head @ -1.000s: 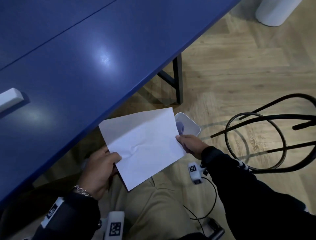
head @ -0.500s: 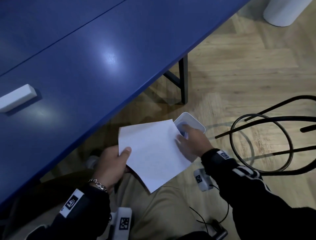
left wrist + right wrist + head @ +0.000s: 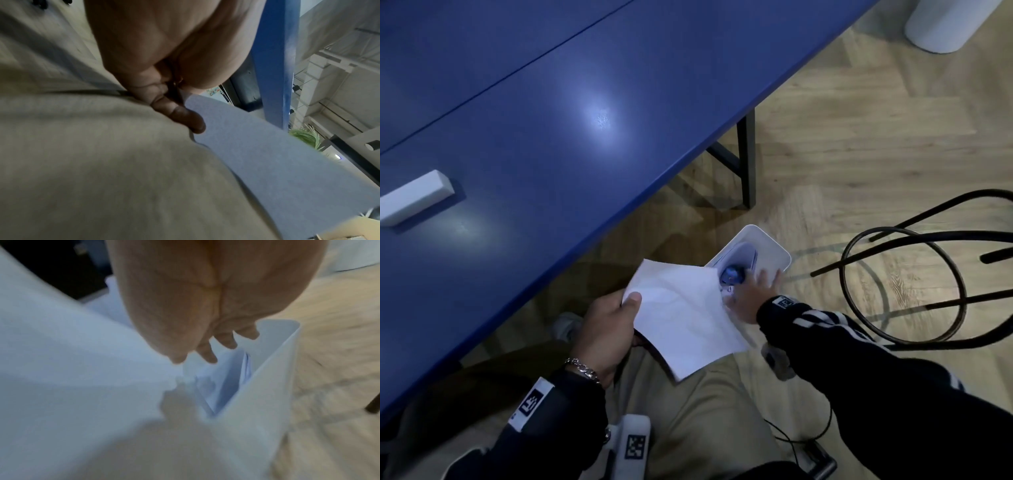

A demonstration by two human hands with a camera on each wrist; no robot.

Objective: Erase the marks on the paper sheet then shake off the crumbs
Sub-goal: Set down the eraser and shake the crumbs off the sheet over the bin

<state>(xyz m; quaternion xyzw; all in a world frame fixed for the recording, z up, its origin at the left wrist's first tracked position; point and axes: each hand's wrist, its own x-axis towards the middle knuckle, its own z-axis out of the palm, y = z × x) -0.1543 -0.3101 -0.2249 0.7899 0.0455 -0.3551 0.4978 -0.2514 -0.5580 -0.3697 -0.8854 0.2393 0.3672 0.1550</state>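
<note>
The white paper sheet (image 3: 688,318) hangs tilted below the table edge, over my lap. My left hand (image 3: 606,329) pinches its left corner, thumb on top; in the left wrist view a finger of the left hand (image 3: 185,116) lies under the sheet (image 3: 267,162). My right hand (image 3: 751,291) lies flat with spread fingers on the sheet's right edge, above the white bin (image 3: 774,245) on the floor. The right wrist view shows the straight fingers (image 3: 224,340) over the bin's opening, the bin's wall (image 3: 257,402) and the sheet (image 3: 72,369) draped at its rim. The white eraser (image 3: 414,197) lies on the blue table (image 3: 551,120).
A black table leg (image 3: 746,161) stands just behind the bin. A black bent-tube chair frame (image 3: 893,284) is close on the right. A white cylinder (image 3: 955,20) stands on the wooden floor at the far right. The bin holds paper and something blue.
The sheet has moved right and down to the bin. My right hand has let go of its right edge and now lies flat on it with spread fingers.
</note>
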